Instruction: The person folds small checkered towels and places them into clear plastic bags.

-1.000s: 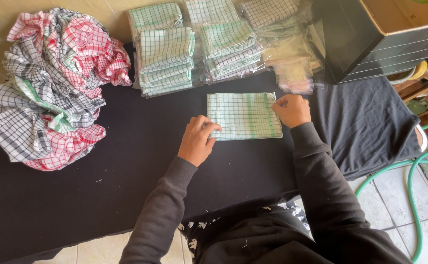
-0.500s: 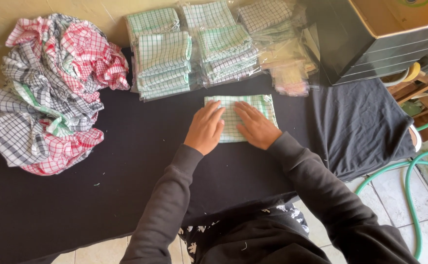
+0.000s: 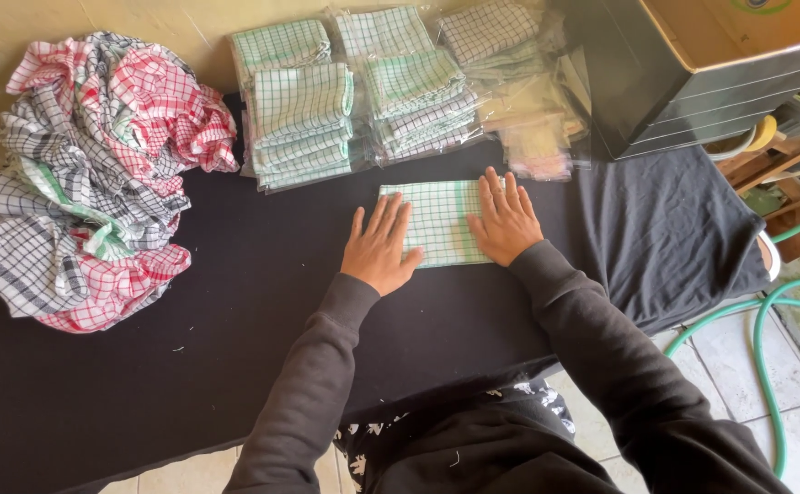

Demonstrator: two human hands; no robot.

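**Both palms flatten the fold**

On the black cloth-covered worktop (image 3: 235, 302), the folded green-checked white cloth (image 3: 437, 220) now lies under both flat palms: left hand (image 3: 380, 249) has moved onto it, right hand (image 3: 507, 220) slid inward. No grip; fingers spread, pressing creases.

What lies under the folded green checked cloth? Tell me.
The folded green checked cloth lies flat on the black table cover. Left hand and right hand press flat on its two ends. Anything between cloth and cover is hidden.
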